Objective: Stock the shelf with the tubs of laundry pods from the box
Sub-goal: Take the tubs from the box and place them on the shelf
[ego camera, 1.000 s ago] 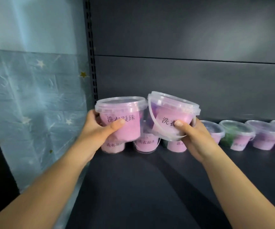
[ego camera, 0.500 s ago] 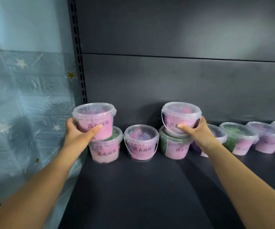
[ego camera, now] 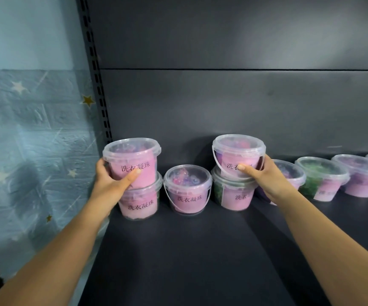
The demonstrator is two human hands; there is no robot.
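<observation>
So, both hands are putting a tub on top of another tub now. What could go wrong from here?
1. The right-hand tub looks tilted on the green-pod tub; released before it sits flat on the lid, it may slide off.
2. The left-hand tub stands at the shelf's left end, beside the slotted upright; a nudge could tip it over that side.
3. The single tub stands close between both stacks, so either hand pulling back could knock it.

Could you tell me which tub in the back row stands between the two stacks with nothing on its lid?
The single tub, with its handle hanging down the front; the tubs on either side each carry a hand-held tub.
</observation>
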